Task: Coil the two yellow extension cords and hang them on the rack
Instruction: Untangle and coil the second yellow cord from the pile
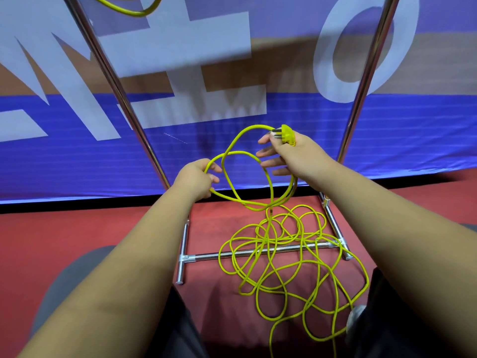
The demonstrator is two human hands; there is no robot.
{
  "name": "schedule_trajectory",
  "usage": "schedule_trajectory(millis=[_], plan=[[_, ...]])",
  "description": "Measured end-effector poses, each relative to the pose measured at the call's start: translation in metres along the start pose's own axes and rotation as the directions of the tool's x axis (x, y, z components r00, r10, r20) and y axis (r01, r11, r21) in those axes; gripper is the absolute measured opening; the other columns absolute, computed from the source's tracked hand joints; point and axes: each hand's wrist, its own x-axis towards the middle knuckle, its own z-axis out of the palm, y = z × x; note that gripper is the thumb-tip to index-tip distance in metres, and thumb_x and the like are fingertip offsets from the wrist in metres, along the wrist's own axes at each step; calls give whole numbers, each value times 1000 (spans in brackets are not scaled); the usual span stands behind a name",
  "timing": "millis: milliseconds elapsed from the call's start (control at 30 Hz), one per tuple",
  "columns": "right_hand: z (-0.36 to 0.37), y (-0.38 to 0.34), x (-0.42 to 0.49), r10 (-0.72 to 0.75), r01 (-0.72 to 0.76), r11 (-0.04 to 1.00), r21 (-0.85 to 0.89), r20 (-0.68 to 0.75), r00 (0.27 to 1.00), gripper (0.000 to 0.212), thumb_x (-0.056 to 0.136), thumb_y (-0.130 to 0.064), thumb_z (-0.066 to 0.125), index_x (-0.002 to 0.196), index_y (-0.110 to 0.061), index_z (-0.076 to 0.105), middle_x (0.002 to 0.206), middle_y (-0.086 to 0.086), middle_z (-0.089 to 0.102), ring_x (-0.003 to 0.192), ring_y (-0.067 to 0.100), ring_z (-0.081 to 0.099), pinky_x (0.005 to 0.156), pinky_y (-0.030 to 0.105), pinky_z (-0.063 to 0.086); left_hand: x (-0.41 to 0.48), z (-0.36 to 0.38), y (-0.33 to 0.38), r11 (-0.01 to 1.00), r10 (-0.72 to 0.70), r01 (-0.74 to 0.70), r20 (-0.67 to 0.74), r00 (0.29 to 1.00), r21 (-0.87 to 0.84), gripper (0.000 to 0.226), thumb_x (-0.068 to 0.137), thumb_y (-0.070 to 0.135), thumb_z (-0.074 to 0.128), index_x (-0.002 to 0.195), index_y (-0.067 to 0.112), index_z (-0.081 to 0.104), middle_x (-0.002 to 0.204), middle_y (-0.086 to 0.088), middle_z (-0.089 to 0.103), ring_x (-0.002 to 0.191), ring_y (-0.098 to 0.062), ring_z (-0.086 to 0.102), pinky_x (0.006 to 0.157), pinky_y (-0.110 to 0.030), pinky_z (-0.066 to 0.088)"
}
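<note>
The yellow extension cord (268, 223) is being coiled. Its plug (287, 134) and the first loops are pinched in the right hand (286, 153), and a strand is gripped in the curled left hand (198, 179). Most of the cord lies tangled on the floor across the rack's base bar (206, 256), so slack must probably be drawn free for the next loop.

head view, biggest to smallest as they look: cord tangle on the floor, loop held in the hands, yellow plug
1. cord tangle on the floor
2. held loop
3. yellow plug, clearly smallest
</note>
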Motion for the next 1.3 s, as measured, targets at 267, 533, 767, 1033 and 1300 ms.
schedule_trajectory(millis=[267, 533, 767, 1033, 1300], plan=[[1, -5, -7, -154, 131, 923, -362, -36, 987, 25, 110, -42, 48, 112, -41, 73, 83, -13, 63, 61, 4, 57, 63, 23, 48, -7, -3, 13, 972, 221, -221, -14, 975, -74, 31, 100, -1, 52, 87, 19, 71, 98, -3, 73, 89, -22, 70, 83, -43, 65], [4, -8, -8, -68, 69, 998, -6, 96, 993, 28, 111, -45, 47, 127, -41, 70, 97, 6, 72, 79, 21, 75, 81, 44, 65, -7, -3, 15, 960, 232, -245, -107, 967, -133, 20, 93, 2, 69, 96, 16, 57, 91, -13, 64, 82, -28, 78, 73, -44, 65], [10, -6, -1, 3, -7, 996, 89, 49, 999, 26, 107, -37, 57, 119, -27, 77, 91, 10, 36, 63, 19, 29, 51, 32, 29, -9, 11, 11, 931, 301, -310, 74, 951, 193, 12, 94, 18, 72, 102, 27, 70, 92, 2, 73, 84, -15, 72, 73, -30, 53], [6, -13, -7, -2, 2, 998, 61, 4, 1000, 27, 106, -35, 59, 86, -36, 78, 78, 6, 39, 60, 19, 32, 51, 31, 29, -11, 14, 18, 955, 296, -295, 138, 945, -24, 19, 90, 43, 74, 96, 26, 68, 89, 12, 71, 81, -8, 64, 82, -32, 52], [7, -5, -5, 37, -38, 997, -69, -8, 999, 25, 102, -49, 57, 85, -36, 68, 70, 1, 40, 59, 21, 35, 49, 32, 36, -15, 23, 23, 947, 313, -301, 115, 943, -115, 11, 99, 28, 55, 104, 35, 62, 90, 4, 74, 102, -20, 72, 94, -46, 57]])
